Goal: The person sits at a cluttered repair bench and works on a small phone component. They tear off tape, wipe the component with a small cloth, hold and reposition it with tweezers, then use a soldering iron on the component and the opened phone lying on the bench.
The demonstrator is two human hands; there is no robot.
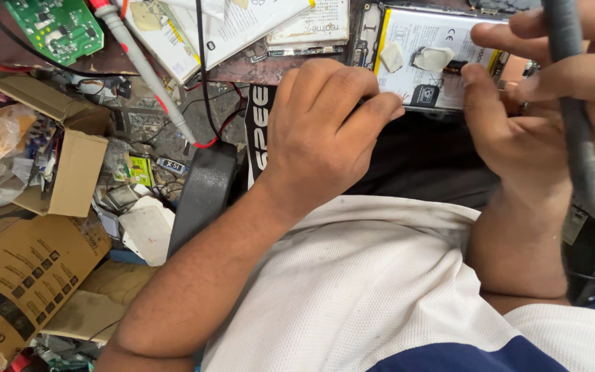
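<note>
Your left hand pins the opened phone flat (fingers curled), steadying it while your right hand grips a grey tool.

A white rectangular label with a yellow edge is covering the opened phone's battery at top right. White printed cards are lying at top centre. An open brown cardboard box is sitting at left, above a larger brown carton with black print. A small yellow-green packet is lying just beside the box.
</note>
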